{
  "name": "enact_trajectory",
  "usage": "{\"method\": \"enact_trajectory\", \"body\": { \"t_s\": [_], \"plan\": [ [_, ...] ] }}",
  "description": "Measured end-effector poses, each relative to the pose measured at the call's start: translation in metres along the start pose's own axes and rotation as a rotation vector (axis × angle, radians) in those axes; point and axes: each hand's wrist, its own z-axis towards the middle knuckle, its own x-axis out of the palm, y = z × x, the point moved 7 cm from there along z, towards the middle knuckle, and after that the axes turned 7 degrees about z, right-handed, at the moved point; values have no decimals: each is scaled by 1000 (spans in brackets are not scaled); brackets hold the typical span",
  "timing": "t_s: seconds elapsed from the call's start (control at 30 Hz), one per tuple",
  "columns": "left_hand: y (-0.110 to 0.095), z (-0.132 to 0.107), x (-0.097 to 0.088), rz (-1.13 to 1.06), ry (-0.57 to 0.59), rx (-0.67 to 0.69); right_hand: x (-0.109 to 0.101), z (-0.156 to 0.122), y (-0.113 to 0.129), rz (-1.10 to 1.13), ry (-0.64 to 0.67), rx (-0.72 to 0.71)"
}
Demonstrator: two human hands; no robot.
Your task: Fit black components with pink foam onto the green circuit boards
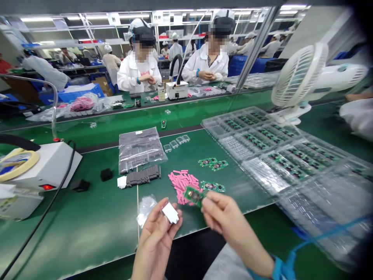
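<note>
Pinching a white piece (170,213) between the thumb and fingertips of the left hand (157,237), closed snug on it, just above the near edge of the table (96,221). Gripping a green board (193,195) by one end with the right hand (225,219), fingers closed on it too, holding it tilted right beside the white piece. Touching or not, can't tell. Wearing a blue strap (280,268) on the right wrist, btw.

Looking just behind the green board: seeing pink strips (183,182) piled on the table, with loose boards (213,187) just right of them. Spotting a clear bag (146,205) lying flat by the left hand. Going further back: finding a row of black strips (144,176), and a full bag (140,147) of them behind that. Noticing two black blocks (106,174) off to the left, near a white box (49,165) with a red light and a tape roll (18,164) on top. Seeing clear trays (276,155) of boards filling the right side, with a white fan (294,77) behind them. Watching people (138,74) in white coats sitting across the belt (186,114).
</note>
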Motion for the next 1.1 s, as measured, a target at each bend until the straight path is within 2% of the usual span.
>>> {"method": "enact_trajectory", "body": {
  "t_s": [0.1, 0.2, 0.33, 0.53, 0.67, 0.83, 1.1],
  "plan": [
    [2, 1, -5, 20, 7, 22, 53, -17, -29, 419, 216, 183],
    [5, 0, -10, 47, 39, 5, 76, -22, -43, 575, 259, 236],
    [4, 1, -14, 63, 52, 28, 78, -21, -44, 596, 236, 227],
    [1, 0, -13, 83, 4, 76, 74, -24, -43, 576, 199, 221],
    [-1, -4, -7, 97, 44, 125, 72, -26, -44, 596, 172, 216],
    [-4, -6, -7, 120, -17, 190, 75, -26, -44, 642, 135, 191],
    [-5, -5, -10, 153, -61, 205, 78, -23, -49, 643, 100, 148]
  ]
}}
